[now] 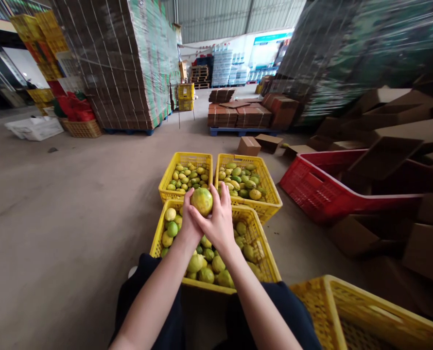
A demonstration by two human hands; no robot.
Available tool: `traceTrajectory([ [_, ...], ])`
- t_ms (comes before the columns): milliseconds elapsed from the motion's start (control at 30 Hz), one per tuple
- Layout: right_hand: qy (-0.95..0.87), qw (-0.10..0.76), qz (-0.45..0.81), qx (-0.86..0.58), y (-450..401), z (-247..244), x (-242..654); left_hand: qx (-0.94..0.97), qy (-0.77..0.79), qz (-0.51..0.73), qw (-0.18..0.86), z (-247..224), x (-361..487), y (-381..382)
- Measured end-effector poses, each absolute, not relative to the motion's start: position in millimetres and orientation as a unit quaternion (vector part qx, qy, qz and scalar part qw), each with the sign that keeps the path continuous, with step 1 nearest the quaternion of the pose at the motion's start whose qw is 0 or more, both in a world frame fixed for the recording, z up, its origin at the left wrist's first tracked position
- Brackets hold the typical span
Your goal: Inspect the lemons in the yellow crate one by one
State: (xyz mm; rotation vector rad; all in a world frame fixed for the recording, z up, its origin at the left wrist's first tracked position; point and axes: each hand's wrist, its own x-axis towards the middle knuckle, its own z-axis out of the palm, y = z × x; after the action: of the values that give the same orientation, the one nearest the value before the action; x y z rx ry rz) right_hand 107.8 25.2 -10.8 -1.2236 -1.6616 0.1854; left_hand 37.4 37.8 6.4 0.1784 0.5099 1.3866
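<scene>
A round green-and-yellow mottled fruit (201, 201) rests between my two hands, raised above a yellow crate (265, 253). My left hand (191, 221) cups it from the left and below. From the right side my right hand (218, 218) holds it, thumb crossing toward the left hand and fingers pointing forward. Loose fruits (206, 275) in green and yellow fill the lower part of the crate under my hands. Just beyond stand two more yellow crates: the left one (165, 190) with smaller oval fruits, the right one (270, 194) with longer ones.
At lower right is another yellow crate (327, 301). A red crate (305, 189) with cardboard boxes (387, 150) stands to the right. Flattened cartons lie on a blue pallet (243, 131) ahead. Wrapped stacks (117, 63) rise on both sides. Concrete floor (74, 209) extends left.
</scene>
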Motion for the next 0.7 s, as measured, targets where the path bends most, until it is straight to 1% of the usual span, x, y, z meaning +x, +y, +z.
traceTrajectory([
  [100,-0.695,0.518,0.056,-0.495,25.5,-7.9,107.7,0.08,0.226,0.65,0.721,4.7,37.1,37.9],
  [233,-0.697,0.557,0.01,-0.452,22.2,-1.9,109.6,0.09,0.218,0.648,0.724,9.6,36.5,34.2],
  [300,-0.692,0.577,-0.001,-0.434,19.5,1.5,111.4,0.082,0.24,0.64,0.725,14.5,36.3,33.0],
  [400,-0.68,0.607,0.007,-0.412,18.0,7.4,117.6,0.076,0.285,0.663,0.688,21.5,33.8,35.6],
  [500,-0.665,0.625,0.051,-0.405,22.3,11.6,128.0,0.108,0.271,0.709,0.642,24.6,28.0,41.9],
  [600,-0.642,0.639,0.16,-0.393,29.3,10.8,136.6,0.175,0.259,0.749,0.585,22.8,23.5,45.4],
  [700,-0.629,0.643,0.242,-0.365,32.7,6.9,138.3,0.258,0.289,0.777,0.496,17.7,24.5,43.8],
])
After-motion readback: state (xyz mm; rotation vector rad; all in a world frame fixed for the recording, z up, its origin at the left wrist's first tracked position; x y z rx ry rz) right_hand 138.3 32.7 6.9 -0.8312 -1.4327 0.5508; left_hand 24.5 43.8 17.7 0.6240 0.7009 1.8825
